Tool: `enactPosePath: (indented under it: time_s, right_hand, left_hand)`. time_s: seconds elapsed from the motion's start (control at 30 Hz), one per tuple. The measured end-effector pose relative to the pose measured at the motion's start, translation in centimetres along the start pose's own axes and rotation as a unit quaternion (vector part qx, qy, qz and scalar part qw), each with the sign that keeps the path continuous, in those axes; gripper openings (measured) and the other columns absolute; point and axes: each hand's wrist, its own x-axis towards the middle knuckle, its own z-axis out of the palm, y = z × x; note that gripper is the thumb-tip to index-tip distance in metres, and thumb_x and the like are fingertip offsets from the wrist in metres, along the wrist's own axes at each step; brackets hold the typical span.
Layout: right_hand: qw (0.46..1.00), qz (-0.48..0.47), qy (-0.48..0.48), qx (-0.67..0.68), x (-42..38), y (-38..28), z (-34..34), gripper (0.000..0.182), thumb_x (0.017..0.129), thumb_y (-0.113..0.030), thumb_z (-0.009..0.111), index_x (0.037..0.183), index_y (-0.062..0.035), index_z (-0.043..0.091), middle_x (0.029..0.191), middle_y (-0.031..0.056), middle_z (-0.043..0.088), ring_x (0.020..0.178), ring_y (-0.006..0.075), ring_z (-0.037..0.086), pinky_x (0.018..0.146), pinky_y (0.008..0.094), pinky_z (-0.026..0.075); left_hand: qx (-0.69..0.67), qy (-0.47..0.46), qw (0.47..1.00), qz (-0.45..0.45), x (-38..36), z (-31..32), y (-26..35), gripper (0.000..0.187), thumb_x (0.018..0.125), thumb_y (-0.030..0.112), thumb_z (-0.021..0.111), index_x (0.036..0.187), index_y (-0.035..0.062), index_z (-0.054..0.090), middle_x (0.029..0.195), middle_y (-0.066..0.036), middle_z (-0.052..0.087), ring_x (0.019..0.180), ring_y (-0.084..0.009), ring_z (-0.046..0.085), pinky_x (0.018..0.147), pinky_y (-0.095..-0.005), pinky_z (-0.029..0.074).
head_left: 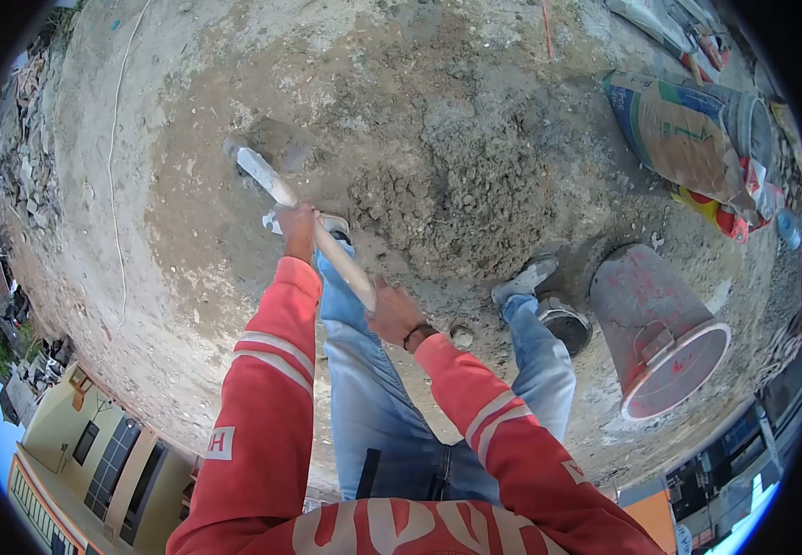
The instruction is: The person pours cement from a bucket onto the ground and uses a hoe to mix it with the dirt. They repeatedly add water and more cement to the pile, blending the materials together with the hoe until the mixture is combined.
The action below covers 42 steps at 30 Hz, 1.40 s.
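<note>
A long pale wooden handle (345, 266) runs diagonally in front of my legs, its far end coated in grey where it meets a tool head (232, 146) on the wet ground. My left hand (297, 225) is wrapped round the middle of the handle. Near its closer end my right hand (395, 313) is closed on it, with a dark band at the wrist. To the right of the tool head lies a heap of wet grey-brown mix (475, 190). My shoes stand at the near side of the heap.
A large grey bucket with red stains (650, 324) lies tipped at the right, beside a small dark container (564, 326). Paper cement bags (678, 129) lie at the upper right. A thin cable (116, 176) crosses the ground at the left. Rubble (36, 185) borders the far left.
</note>
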Motion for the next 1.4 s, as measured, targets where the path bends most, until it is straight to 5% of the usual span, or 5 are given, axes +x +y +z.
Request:
enactPosePath:
  time_s: [0.33, 0.57, 0.87, 1.13, 1.4]
  right_hand:
    - [0.964, 0.237, 0.003, -0.121, -9.5, 4.5, 0.0, 0.055, 0.082, -0.022, 0.069, 0.119, 0.0108, 0.046, 0.097, 0.0306, 0.068, 0.095, 0.0456, 0.068, 0.085, 0.0522, 0.056]
    - [0.97, 0.235, -0.053, -0.008, -24.2, 5.7, -14.4, 0.053, 0.081, -0.025, 0.072, 0.117, 0.0054, 0.05, 0.093, 0.031, 0.067, 0.094, 0.0489, 0.066, 0.084, 0.0552, 0.052]
    - [0.949, 0.209, 0.107, -0.208, -32.2, 35.7, -18.6, 0.049, 0.075, -0.024, 0.078, 0.118, -0.0135, 0.056, 0.093, 0.0209, 0.071, 0.089, 0.0481, 0.066, 0.081, 0.0562, 0.052]
    - [0.96, -0.007, 0.274, -0.051, -15.5, 17.8, -17.1, 0.059, 0.081, -0.022, 0.074, 0.124, 0.0006, 0.04, 0.081, 0.0289, 0.066, 0.077, 0.052, 0.063, 0.073, 0.0576, 0.052]
    - [0.851, 0.268, 0.225, 0.391, -9.0, 4.9, -9.5, 0.037, 0.081, -0.018, 0.071, 0.101, 0.0059, 0.051, 0.076, 0.0226, 0.068, 0.062, 0.0327, 0.071, 0.055, 0.043, 0.055]
  left_hand:
    - [0.041, -0.172, 0.951, -0.252, -11.2, 5.1, -22.6, 0.018, 0.088, 0.008, 0.065, 0.092, -0.0002, 0.05, 0.067, -0.009, 0.053, 0.047, -0.0222, 0.053, 0.04, -0.0395, 0.043]
    - [-0.105, -0.121, 0.939, -0.305, -22.0, 11.1, -16.1, 0.019, 0.085, 0.009, 0.07, 0.088, 0.0047, 0.051, 0.068, -0.006, 0.052, 0.053, -0.0217, 0.054, 0.05, -0.0375, 0.049]
    - [-0.282, -0.108, 0.903, -0.306, -34.1, 20.9, -14.6, 0.023, 0.081, 0.002, 0.073, 0.09, 0.0071, 0.052, 0.072, -0.004, 0.05, 0.058, -0.0181, 0.05, 0.056, -0.0352, 0.047]
    - [-0.075, -0.246, 0.966, 0.026, -21.6, 30.0, 9.4, 0.017, 0.09, 0.008, 0.07, 0.096, 0.0022, 0.055, 0.069, -0.002, 0.051, 0.056, -0.0141, 0.052, 0.053, -0.032, 0.048]
    - [0.398, -0.346, 0.849, -0.027, -14.4, 26.5, -14.2, 0.011, 0.08, 0.005, 0.067, 0.081, -0.0047, 0.061, 0.061, -0.011, 0.061, 0.047, -0.0241, 0.061, 0.042, -0.0415, 0.047]
